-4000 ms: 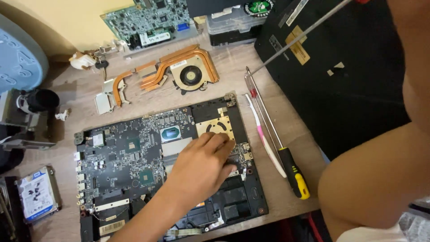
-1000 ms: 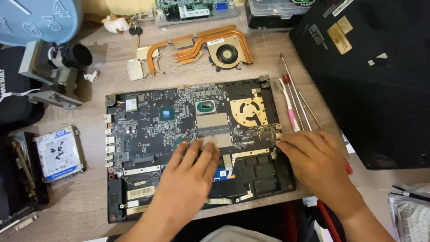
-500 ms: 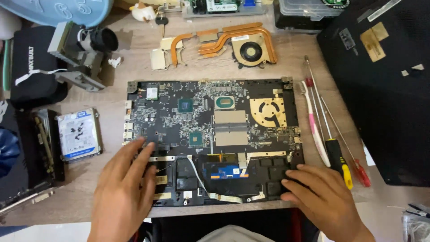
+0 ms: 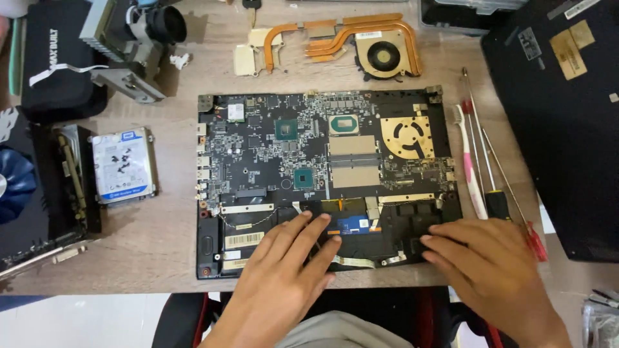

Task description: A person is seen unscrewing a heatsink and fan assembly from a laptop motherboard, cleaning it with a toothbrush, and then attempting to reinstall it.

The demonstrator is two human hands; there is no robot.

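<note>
We see the opened laptop chassis (image 4: 325, 180) lying with its long axis left to right across the wooden desk (image 4: 161, 238), the motherboard (image 4: 303, 145) seated in its far half. Our left hand (image 4: 284, 270) rests flat, fingers spread, on the near middle bay. Our right hand (image 4: 490, 264) presses open-palmed on the near-right corner, gripping nothing, just beside the screwdrivers (image 4: 496, 187).

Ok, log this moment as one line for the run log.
left hand: flat on opened laptop base | right hand: on base's lower right corner | screwdrivers: beside it, untouched
</note>
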